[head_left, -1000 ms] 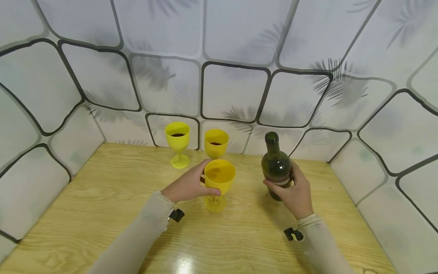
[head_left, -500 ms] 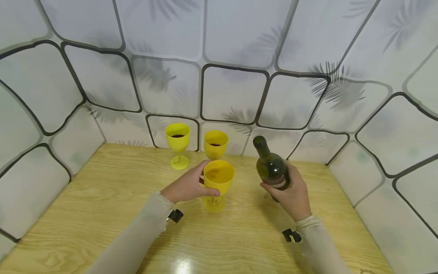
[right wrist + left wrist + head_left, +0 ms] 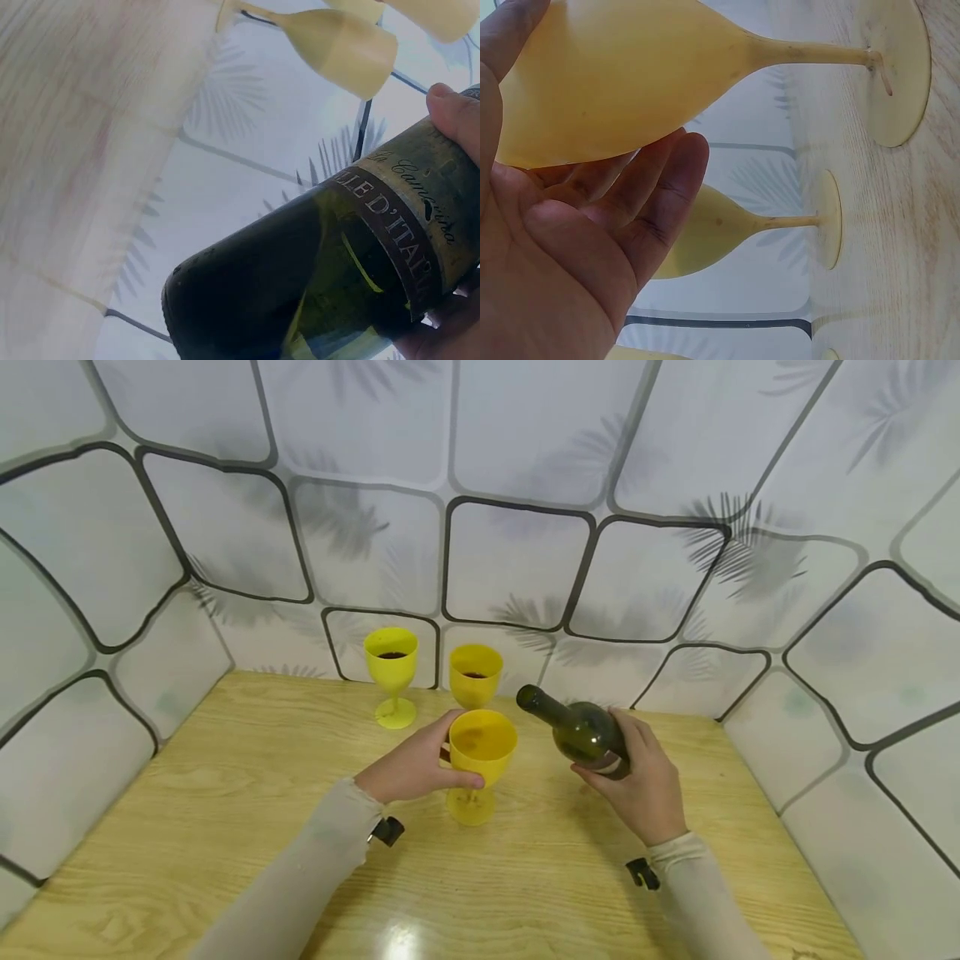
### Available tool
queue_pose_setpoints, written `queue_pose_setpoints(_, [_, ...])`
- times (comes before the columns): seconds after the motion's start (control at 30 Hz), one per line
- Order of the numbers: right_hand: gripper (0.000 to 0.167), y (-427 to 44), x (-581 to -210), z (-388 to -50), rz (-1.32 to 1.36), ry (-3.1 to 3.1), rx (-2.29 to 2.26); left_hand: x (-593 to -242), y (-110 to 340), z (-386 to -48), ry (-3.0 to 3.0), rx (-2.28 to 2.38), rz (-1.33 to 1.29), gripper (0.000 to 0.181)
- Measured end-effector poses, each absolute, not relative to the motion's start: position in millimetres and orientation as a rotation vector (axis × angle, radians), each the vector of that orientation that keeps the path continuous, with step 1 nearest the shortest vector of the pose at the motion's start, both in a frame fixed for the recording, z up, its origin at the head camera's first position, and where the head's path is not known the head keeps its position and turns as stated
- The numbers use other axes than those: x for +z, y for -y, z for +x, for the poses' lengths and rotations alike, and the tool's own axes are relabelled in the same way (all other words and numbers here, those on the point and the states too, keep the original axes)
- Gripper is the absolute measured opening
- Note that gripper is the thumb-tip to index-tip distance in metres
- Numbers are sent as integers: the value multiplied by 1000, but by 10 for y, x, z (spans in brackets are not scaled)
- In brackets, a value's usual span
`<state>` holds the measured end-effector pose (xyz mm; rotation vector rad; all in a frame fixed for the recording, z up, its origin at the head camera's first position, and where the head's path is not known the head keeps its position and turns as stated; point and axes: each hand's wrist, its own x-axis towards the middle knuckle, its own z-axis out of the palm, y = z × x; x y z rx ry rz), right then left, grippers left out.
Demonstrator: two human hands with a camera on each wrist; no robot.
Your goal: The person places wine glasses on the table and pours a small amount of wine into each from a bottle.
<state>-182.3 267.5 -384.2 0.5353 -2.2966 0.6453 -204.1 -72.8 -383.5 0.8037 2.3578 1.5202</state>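
Observation:
My left hand (image 3: 414, 766) curls round the bowl of an orange-yellow goblet (image 3: 487, 762), which stands upright on the table. Only faint stains show inside this bowl. In the left wrist view the stem and foot of the goblet (image 3: 802, 52) are in sight, with the foot on the wood. My right hand (image 3: 647, 787) grips a dark green wine bottle (image 3: 588, 735) round its labelled body. The bottle leans left, its neck pointing toward the goblet, and its mouth is apart from the rim. In the right wrist view, the bottle's (image 3: 322, 277) base is off the table.
Behind the held goblet stand a lime-yellow goblet (image 3: 393, 672) and another orange-yellow goblet (image 3: 475, 687), each with dark liquid inside. The wooden table (image 3: 510, 893) meets patterned walls (image 3: 517, 560) at the back and both sides.
The bottle has gone from nearly upright to strongly tilted, its neck swinging left and down toward the held goblet. My left hand and the goblets stay in place.

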Motion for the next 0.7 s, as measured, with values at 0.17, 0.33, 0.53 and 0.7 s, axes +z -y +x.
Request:
queue_pose_setpoints(0.17, [96,-2696,-3811,-1835,586,2240,545,-3815,711,-2050,-2360,1522,816,85])
queue_pose_setpoints(0.33, [96,-2761,-3777,-1830,629,2210,448,-3813,677,-2068,-2354,1512,847,83])
queue_pose_setpoints(0.53, [99,-2881,-3643,-1827,706,2258,321,-3805,668,-2067,-2374,1497,841,83])
queue_pose_setpoints(0.7, [99,-2920,-3479,-1880,796,2314,221,-3829,716,-2050,-2392,1488,802,84])
